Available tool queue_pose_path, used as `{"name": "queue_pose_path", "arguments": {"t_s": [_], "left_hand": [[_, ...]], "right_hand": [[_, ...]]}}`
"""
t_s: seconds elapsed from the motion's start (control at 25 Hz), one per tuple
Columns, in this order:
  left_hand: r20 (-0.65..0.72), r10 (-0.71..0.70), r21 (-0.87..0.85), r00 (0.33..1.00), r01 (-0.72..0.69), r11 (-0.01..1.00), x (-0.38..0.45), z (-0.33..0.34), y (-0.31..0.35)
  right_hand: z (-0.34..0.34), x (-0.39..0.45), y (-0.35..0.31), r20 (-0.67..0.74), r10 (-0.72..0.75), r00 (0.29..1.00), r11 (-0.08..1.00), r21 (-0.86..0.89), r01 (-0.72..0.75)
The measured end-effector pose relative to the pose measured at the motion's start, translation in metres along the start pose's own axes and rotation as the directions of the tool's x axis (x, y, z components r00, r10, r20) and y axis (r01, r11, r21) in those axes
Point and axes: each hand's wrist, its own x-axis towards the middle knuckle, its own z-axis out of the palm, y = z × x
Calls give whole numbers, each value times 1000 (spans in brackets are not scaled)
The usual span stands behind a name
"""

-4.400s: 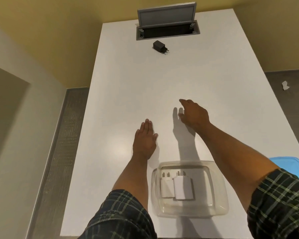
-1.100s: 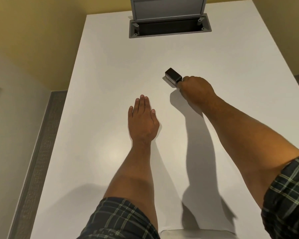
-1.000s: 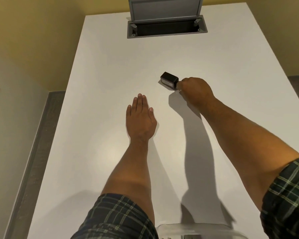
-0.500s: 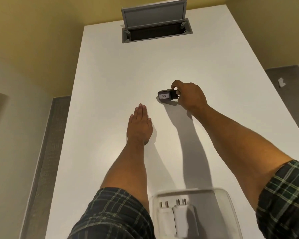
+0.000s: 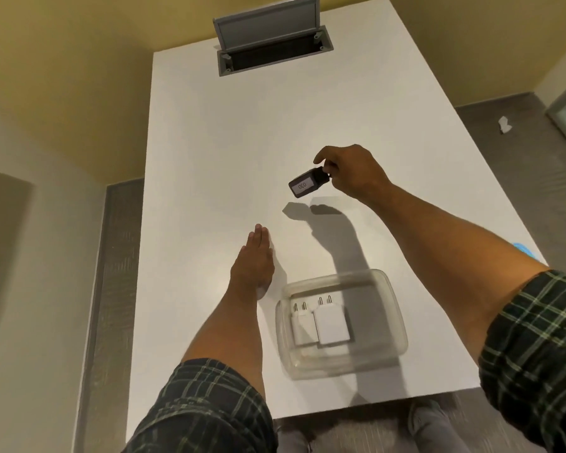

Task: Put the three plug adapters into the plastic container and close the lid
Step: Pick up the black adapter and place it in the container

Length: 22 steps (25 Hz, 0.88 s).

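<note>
I pinch the black plug adapter (image 5: 306, 185) in my right hand (image 5: 350, 173) above the table (image 5: 209, 158), my left hand (image 5: 252, 263) lying flat and empty, and next must lower it into the plastic container (image 5: 394, 322) beside the two white adapters (image 5: 321, 323).

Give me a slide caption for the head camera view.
Right hand carries black plug adapter toward clear plastic container holding two white adapters.

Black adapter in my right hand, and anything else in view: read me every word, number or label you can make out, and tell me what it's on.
"030": on a white sticker on the black adapter, pinched in the right hand above the table; the digits run sideways.
No print is visible on the two white adapters in the plastic container.
Nothing else in view carries readable text.
</note>
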Motion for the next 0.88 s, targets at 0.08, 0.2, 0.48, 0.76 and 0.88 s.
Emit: {"name": "queue_pose_path", "arguments": {"t_s": [0.08, 0.2, 0.48, 0.76, 0.88], "left_hand": [[-108, -16, -31, 994, 12, 999, -28, 10, -2], [-247, -47, -73, 968, 29, 997, -71, 33, -1], [-73, -126, -12, 989, 125, 992, -131, 71, 9], [62, -130, 13, 990, 130, 991, -127, 61, 12], [90, -123, 24, 988, 121, 992, -126, 60, 10]], "right_hand": [[-13, -12, -9, 67, -4, 998, 998, 66, 0], [-30, -29, -19, 241, -19, 970, 997, 74, 1], [-52, -71, -53, 591, -113, 799, 982, -53, 179], [-38, -96, -74, 842, 86, 533, 972, -188, 140], [-20, -112, -67, 846, 192, 498, 945, -295, 137]]}}
